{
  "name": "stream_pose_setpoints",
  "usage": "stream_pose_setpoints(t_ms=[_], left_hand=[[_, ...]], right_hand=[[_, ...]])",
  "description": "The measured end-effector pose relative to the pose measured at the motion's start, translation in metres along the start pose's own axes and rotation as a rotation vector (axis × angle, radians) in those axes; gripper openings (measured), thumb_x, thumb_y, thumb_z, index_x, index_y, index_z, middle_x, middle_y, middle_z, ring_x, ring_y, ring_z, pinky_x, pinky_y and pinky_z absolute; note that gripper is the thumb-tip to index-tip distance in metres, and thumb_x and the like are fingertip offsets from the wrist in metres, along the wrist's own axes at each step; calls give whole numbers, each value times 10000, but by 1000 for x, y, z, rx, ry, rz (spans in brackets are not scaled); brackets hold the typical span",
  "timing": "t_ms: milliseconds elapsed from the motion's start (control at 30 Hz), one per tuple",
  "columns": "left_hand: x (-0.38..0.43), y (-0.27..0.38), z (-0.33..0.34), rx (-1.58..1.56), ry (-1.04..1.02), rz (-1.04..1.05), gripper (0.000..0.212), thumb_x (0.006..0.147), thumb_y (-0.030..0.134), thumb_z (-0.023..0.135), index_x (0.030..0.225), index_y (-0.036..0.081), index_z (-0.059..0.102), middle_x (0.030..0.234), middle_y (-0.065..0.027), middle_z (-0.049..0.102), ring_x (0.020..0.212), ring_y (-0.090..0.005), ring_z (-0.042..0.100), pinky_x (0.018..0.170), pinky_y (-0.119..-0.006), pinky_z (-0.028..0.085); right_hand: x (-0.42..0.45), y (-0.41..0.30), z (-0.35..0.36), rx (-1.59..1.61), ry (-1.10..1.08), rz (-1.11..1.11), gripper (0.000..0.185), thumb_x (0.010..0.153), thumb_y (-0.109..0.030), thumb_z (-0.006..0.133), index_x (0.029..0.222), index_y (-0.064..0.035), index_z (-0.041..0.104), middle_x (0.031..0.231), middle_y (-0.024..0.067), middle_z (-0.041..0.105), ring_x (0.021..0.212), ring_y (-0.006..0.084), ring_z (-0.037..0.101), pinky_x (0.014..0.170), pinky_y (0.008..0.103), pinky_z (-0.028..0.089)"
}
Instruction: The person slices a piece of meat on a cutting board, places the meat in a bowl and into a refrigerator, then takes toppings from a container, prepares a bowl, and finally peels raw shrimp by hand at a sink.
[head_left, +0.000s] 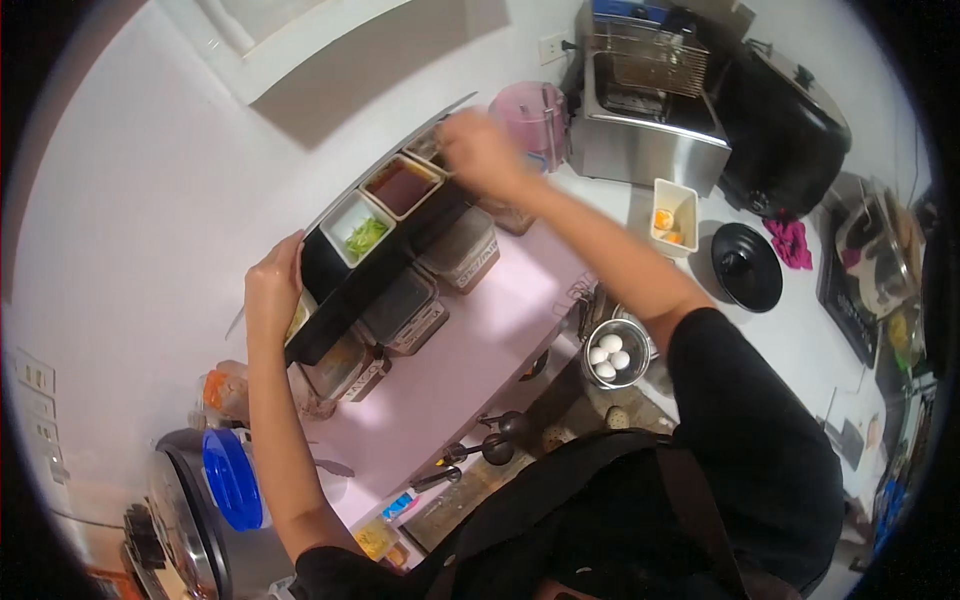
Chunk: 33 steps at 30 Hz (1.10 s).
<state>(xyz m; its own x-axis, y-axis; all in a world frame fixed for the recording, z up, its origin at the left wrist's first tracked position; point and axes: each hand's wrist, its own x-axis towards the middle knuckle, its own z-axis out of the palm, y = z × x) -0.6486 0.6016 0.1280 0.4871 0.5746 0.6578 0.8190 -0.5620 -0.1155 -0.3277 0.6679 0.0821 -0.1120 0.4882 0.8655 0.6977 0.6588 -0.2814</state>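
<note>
A long black condiment holder (330, 341) stands on shelf-like tubs along the wall side of the pink-lit counter. It carries a white insert of chopped green onions (365, 236), an insert of dark red sauce (403, 189) and another insert (427, 148) partly covered by my right hand. My left hand (274, 285) is against the holder's left end, its fingertips hidden, beside a mostly covered pale insert (301, 319). At the opposite end, my blurred right hand (476, 150) hovers over or touches the holder; contact is unclear. A thin lid-like edge (466, 99) runs behind the holder.
Lidded plastic tubs (461, 251) with written labels line the holder's front. A pink pitcher (529, 120) and steel deep fryer (649, 142) stand beyond my right hand. A steel bowl of eggs (616, 330), black bowl (746, 266) and blue lid (232, 480) are nearby.
</note>
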Motion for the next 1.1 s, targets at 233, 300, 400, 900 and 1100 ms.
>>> stream_pose_setpoints(t_ms=[233, 300, 400, 900, 1100], left_hand=[[11, -8, 10, 12, 27, 1, 141, 854, 80, 597, 986, 59, 641, 845, -160, 654, 687, -333, 633, 587, -392, 511], [11, -9, 7, 50, -4, -34, 145, 857, 88, 594, 993, 63, 636, 851, -152, 658, 692, -327, 635, 593, -390, 514], [11, -8, 2, 4, -6, -32, 160, 855, 88, 597, 1011, 66, 626, 863, -146, 661, 698, -323, 638, 605, -392, 520], [15, -15, 4, -6, -11, -86, 166, 851, 99, 591, 1003, 69, 651, 868, -153, 662, 723, -328, 639, 632, -391, 520], [20, -19, 2, 6, -42, -40, 160, 870, 141, 573, 988, 69, 654, 838, -155, 662, 713, -333, 636, 636, -400, 516]], right_hand=[[5, 170, -84, -575, -534, 246, 257, 726, -136, 614, 970, -74, 667, 1063, 158, 626, 1069, 348, 527, 887, 440, 441], [12, 179, -80, -652, -789, 213, 244, 719, -153, 627, 951, -109, 690, 1037, 138, 642, 1041, 352, 548, 901, 473, 431], [27, 186, -76, -584, -845, 169, 200, 719, -158, 645, 902, -105, 708, 922, 131, 671, 921, 343, 612, 843, 440, 477], [65, 16, -151, 124, -137, 280, 145, 824, -136, 682, 883, -15, 626, 736, 23, 643, 673, 52, 580, 616, 198, 452], [-2, -85, -41, 629, 16, 413, 171, 741, -84, 726, 754, -9, 573, 646, -9, 558, 588, 41, 494, 536, 203, 425]])
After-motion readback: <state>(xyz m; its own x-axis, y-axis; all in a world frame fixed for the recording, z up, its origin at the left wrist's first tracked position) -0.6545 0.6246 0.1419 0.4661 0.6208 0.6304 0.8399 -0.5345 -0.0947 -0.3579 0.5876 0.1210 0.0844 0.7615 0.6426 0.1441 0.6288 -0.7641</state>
